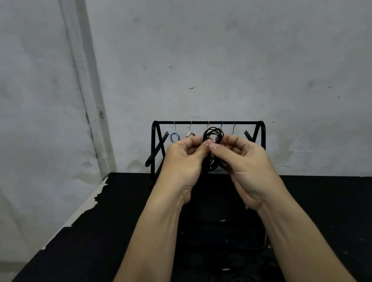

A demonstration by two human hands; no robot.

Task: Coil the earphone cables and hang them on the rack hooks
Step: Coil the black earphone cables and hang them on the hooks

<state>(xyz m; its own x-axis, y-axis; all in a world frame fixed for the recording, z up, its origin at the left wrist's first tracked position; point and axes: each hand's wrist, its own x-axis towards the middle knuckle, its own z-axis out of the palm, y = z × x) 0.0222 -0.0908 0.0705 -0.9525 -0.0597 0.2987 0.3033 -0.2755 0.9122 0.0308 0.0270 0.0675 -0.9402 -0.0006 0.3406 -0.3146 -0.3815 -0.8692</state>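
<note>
left hand (186,156): thumb and fingers pinch black earphone coil (213,135) | right hand (240,153): pinches same coil, keeping loops gathered | coil: raised before rack (206,123), level with its hooks (209,124) | blue coil (174,137): already hung, far left

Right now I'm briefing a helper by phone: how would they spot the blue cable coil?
Find the black rack against the wall. The blue cable coil hangs from its leftmost hook, beside a whitish coil. It is the only blue one.
</note>
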